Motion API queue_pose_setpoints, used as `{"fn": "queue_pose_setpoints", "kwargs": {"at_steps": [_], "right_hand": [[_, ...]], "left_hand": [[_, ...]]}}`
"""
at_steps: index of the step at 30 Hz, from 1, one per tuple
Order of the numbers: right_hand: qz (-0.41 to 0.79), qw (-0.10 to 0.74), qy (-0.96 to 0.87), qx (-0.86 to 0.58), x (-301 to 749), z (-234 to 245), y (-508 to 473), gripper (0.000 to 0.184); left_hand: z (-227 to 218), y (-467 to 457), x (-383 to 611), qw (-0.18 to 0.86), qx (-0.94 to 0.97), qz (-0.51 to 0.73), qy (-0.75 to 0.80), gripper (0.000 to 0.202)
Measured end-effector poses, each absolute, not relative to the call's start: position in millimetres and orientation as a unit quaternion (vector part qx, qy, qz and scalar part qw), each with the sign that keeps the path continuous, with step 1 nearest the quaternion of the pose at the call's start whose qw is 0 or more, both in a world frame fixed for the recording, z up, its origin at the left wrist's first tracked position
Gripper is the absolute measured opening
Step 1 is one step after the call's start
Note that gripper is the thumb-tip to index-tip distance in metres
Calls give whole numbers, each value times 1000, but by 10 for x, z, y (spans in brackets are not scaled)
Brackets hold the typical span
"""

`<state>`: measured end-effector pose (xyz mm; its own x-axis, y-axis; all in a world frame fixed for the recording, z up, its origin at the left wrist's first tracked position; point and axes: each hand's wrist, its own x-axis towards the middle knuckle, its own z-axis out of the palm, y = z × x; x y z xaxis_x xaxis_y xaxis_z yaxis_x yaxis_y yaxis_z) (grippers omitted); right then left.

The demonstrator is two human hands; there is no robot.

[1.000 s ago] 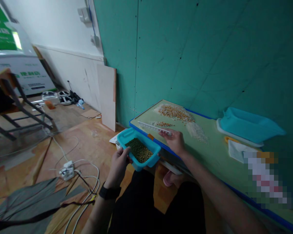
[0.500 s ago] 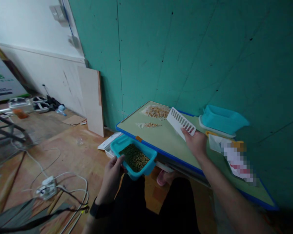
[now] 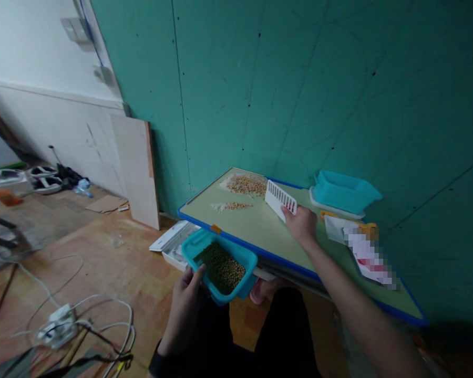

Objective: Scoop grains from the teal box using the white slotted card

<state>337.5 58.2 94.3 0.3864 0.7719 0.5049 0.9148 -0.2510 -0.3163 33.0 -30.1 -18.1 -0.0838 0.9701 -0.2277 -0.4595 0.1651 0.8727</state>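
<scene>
My left hand (image 3: 189, 294) grips the near left rim of a turquoise plastic basin (image 3: 246, 254), thumb over the edge. The basin hangs just off the table's front edge and holds dark green beans (image 3: 216, 268) beside pale yellow soybeans (image 3: 232, 274). Above the tabletop, my right hand (image 3: 302, 224) is closed on the end of a white slotted plastic scraper (image 3: 276, 202). The scraper's far end is beside a pile of soybeans and white grains (image 3: 246, 185). Nearer to me lies a smaller strip of the same mix (image 3: 234, 206).
A second turquoise basin (image 3: 345, 191) stands at the table's back right on a white lid. A white packet (image 3: 335, 229) and a blurred-out package (image 3: 368, 260) lie nearby on the blue-edged table (image 3: 260, 226). An opened white box (image 3: 173, 257), cables and a power strip (image 3: 59, 325) are on the floor.
The view has shifted a little. My right hand has turned the scraper steeper, its slotted face showing shorter. The basin remains in my left hand, slightly lower beside the table edge.
</scene>
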Motion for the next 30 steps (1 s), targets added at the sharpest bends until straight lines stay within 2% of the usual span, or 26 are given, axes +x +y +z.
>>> {"fn": "queue_pose_setpoints", "kwargs": {"at_steps": [10,16,21,30], "right_hand": [[-46,335,-569,-749,3381,909,637,36],[50,433,-554,-709,3448,780,824,29],[125,510,-536,-661,3521,655,853,35],[208,555,-506,-627,3465,686,797,48]], "left_hand": [[-138,-299,354,602,300,585,453,38],[-172,-257,377,612,284,586,449,44],[-239,-239,367,608,298,581,452,47],[-253,-248,393,601,289,593,452,45]]}}
